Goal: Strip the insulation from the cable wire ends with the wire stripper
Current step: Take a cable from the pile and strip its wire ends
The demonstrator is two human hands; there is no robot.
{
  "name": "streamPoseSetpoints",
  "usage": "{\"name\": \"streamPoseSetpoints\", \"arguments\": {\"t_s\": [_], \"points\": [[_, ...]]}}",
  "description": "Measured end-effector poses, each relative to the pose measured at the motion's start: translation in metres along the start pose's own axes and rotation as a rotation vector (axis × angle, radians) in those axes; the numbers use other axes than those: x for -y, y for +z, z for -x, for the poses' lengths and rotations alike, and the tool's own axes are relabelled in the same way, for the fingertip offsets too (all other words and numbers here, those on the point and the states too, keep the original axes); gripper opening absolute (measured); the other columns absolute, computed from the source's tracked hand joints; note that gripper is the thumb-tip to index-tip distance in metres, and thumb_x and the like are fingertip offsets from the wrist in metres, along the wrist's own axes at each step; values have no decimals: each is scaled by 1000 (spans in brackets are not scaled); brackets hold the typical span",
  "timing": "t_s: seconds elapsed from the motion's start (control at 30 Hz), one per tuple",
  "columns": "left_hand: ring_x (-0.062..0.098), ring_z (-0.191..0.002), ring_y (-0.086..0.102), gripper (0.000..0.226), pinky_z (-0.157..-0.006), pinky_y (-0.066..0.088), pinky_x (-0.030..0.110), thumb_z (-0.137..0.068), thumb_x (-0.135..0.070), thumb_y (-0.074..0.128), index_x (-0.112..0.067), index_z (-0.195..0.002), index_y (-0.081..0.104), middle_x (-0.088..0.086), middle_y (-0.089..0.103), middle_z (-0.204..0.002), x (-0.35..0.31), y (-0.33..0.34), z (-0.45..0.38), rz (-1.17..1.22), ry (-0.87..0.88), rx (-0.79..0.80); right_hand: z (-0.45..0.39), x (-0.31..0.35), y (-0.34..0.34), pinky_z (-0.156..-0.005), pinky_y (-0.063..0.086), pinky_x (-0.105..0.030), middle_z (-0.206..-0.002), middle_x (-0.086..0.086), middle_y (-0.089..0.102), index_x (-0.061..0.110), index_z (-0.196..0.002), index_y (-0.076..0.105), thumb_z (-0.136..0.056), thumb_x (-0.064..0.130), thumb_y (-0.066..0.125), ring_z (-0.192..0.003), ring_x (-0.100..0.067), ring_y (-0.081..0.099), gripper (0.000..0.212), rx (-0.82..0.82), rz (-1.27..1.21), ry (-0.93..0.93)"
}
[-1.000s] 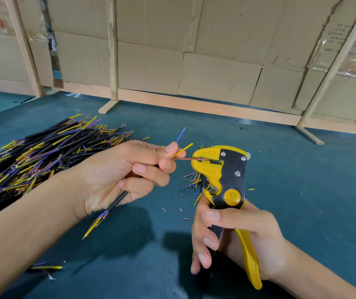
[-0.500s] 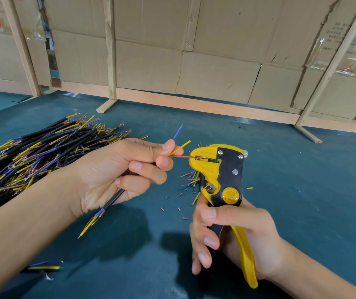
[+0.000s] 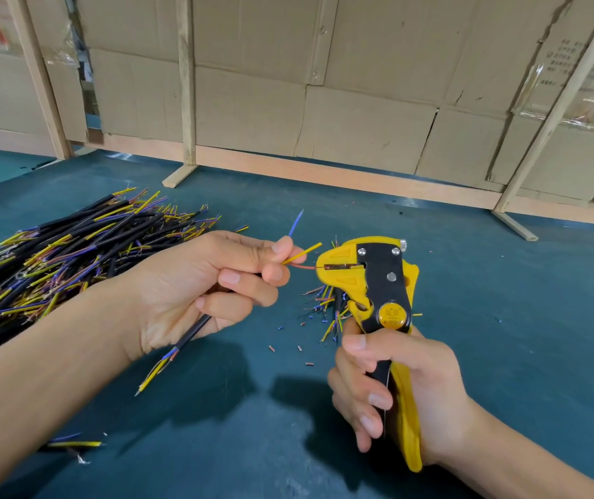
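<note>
The left hand (image 3: pixel 216 282) is gripping a black cable (image 3: pixel 191 331) and feeding its red core (image 3: pixel 304 267) into the head of the yellow wire stripper (image 3: pixel 371 282), which the right hand (image 3: pixel 396 390) is clasping by the handles. Seemingly the core is seated; next, squeezing firmly while holding the cable steady.

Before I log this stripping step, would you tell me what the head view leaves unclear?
- Red wire tip: hidden inside the wire stripper head.
- Cable middle: covered by the left hand.
- Stripper handles: partly covered by the right hand.
- Cable pile: cut off at the left edge.
</note>
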State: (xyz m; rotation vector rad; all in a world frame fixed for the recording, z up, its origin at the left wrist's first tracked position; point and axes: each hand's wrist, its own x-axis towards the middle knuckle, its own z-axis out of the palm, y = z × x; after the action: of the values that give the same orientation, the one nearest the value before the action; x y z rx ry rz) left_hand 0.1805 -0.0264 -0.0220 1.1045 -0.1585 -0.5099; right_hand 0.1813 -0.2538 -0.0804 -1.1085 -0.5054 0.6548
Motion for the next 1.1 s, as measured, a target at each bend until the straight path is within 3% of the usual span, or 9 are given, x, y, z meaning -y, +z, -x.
{"name": "streamPoseSetpoints", "arguments": {"t_s": [0.23,0.4,0.47,0.53,0.7,0.77,0.83,0.9,1.1], "points": [[-1,-38,30,10,-27,18,9,-81,-14,66,-9,-83,75,-2,45,-61,3,-3,-5,-13,110,-72,1,-2,4,-44,48,-29,-46,-4,38,11,-63,48,-77,23,69,-36,-22,44,28,-62,11,-19],[3,-48,13,34,-28,26,22,-61,-6,65,-19,-91,56,-11,39,-64,-37,-41,16,160,426,-347,-2,1,1,-45,46,-31,-47,-3,32,16,-58,44,-75,19,62,-39,-23,39,25,-294,-131,-92],[2,-44,18,20,-27,25,20,-74,-9,59,-19,-91,56,-10,43,-67,-45,-46,24,110,462,-351,-4,-1,1,-47,48,-34,-49,-5,34,15,-60,45,-75,19,65,-40,-24,40,26,-287,-91,-84],[0,-39,26,6,-26,17,12,-85,-14,54,-15,-90,57,-7,46,-65,-37,-36,21,-32,420,-321,-5,-4,4,-53,52,-41,-52,-9,37,11,-63,48,-74,22,71,-44,-28,45,27,-239,-54,-88],[5,-40,26,14,-35,20,12,-82,-18,64,-5,-82,68,7,58,-64,-2,-10,5,-314,393,-328,-3,-4,5,-67,54,-50,-63,-13,45,7,-74,54,-82,20,68,-57,-31,54,20,-33,-50,-69],[11,-42,26,18,-39,22,18,-87,-20,67,-3,-82,67,6,64,-66,8,-6,4,-513,502,-375,-2,-4,5,-69,54,-50,-64,-14,47,7,-75,54,-84,18,67,-59,-31,55,19,26,-36,-58],[11,-44,33,16,-43,30,21,-95,-25,67,-12,-85,69,-3,69,-68,17,-8,2,-962,709,-474,-1,-3,4,-71,54,-51,-66,-14,49,6,-77,55,-85,16,65,-60,-31,56,16,59,-46,-43],[3,-47,42,12,-50,33,11,-96,-26,66,-20,-87,70,-12,67,-66,22,-7,2,-1302,878,-553,-1,-2,2,-72,54,-52,-66,-14,50,5,-79,54,-86,13,63,-60,-31,57,14,80,-48,-33],[11,-65,57,13,-61,45,22,-94,-19,64,-9,-97,73,-8,66,-75,28,-5,2,-1505,1059,-531,-2,-1,-1,-74,54,-52,-69,-13,51,6,-82,54,-89,11,59,-62,-30,59,10,132,-35,-18]]}}
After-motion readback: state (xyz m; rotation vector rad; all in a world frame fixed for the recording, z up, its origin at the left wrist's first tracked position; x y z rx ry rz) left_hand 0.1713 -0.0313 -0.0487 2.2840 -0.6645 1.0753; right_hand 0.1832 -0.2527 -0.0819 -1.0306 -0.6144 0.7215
